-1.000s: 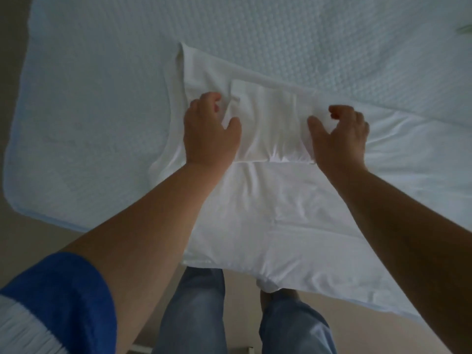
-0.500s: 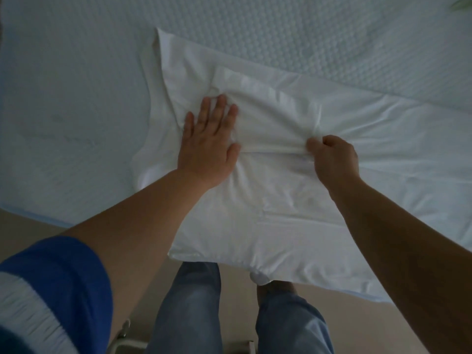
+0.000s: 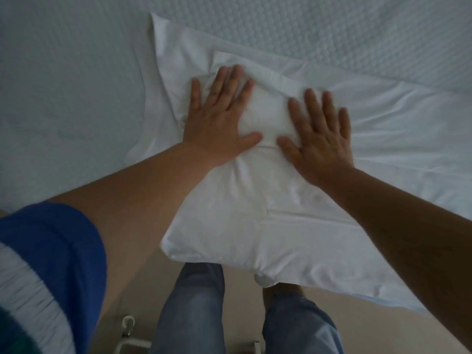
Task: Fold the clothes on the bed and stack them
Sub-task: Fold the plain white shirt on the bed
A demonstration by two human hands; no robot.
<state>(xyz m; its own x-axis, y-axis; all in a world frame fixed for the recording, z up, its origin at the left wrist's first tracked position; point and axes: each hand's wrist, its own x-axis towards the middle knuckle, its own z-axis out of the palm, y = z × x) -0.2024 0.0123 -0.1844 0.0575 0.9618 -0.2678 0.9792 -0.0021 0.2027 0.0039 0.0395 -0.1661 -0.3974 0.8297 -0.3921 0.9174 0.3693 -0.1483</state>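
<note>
White garment (image 3: 255, 226) spread flat on bed (image 3: 357, 34)

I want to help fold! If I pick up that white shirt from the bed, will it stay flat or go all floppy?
Probably floppy: the shirt wrinkles around both flat hands, left and right, and its near edge droops over the bed side. It looks thin, so likely light. The folded sleeve would probably fall open if lifted.

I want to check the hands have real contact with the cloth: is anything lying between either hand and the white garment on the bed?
Nothing visible does. The left hand and right hand both lie flat, fingers spread, directly on the folded-in part of the white garment, which lies on the bed.
</note>
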